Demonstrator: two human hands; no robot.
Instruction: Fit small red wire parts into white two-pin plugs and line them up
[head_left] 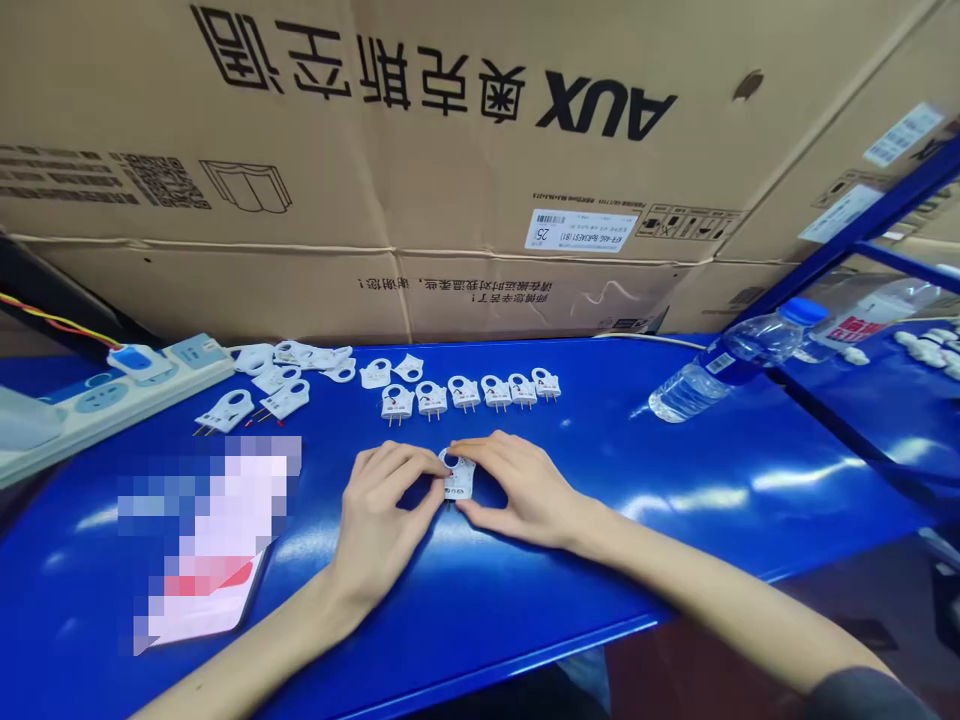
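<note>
While both hands pinch it, left hand [382, 510] and right hand [525, 490] fingertips closed on white plug piece [459, 478], it sits between them on blue bench [675, 480], just below plug row [469, 392], long axis pointing away.

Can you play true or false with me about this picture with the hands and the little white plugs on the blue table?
1. Both hands hold one white plug between them. True: the left hand and the right hand pinch it from either side.
2. The water bottle stands upright. False: it lies on its side.
3. A row of white plugs lies behind the hands. True.
4. The table is red. False: it is blue.
5. The power strip sits at the right end of the table. False: it is on the left.
</note>
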